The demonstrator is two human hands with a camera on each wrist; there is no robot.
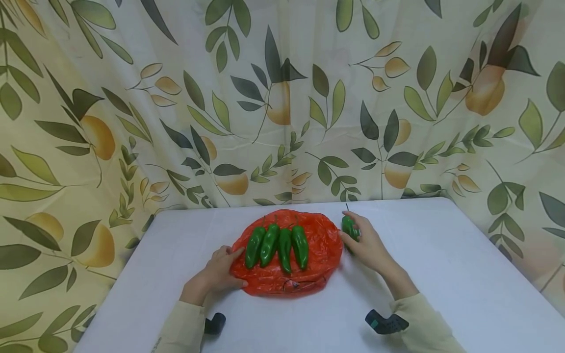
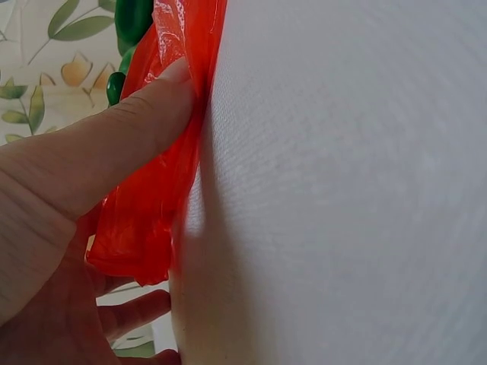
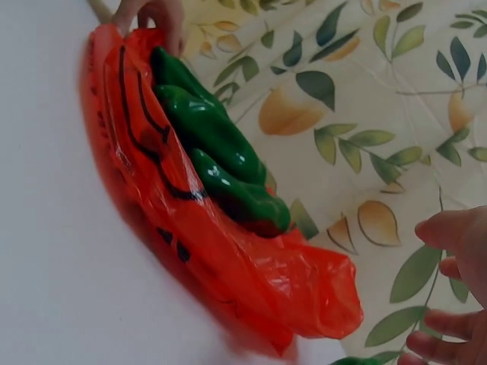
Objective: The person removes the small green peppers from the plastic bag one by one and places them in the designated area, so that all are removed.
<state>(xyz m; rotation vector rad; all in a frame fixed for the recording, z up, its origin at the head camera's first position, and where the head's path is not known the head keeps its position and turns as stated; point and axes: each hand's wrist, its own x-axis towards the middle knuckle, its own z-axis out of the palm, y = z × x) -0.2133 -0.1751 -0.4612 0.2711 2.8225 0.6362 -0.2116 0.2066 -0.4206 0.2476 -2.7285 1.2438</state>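
Your left hand (image 1: 215, 272), fingers spread, touches the red bag (image 1: 325, 235) beneath four green peppers (image 1: 270, 245). Head view places a fifth pepper (image 1: 347, 226) at your right hand (image 1: 367, 245); right wrist view shows only its edge: grip cannot be determined.

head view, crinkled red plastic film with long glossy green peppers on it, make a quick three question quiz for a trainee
1. Count: how many long glossy green peppers lie on the crinkled red plastic film?
2. True or false: the person's left hand touches the film.
3. Fill in the blank: the separate green pepper beside the film is nearest the person's ____ hand.

Key
1. Four.
2. True.
3. Right; the right hand is over there.
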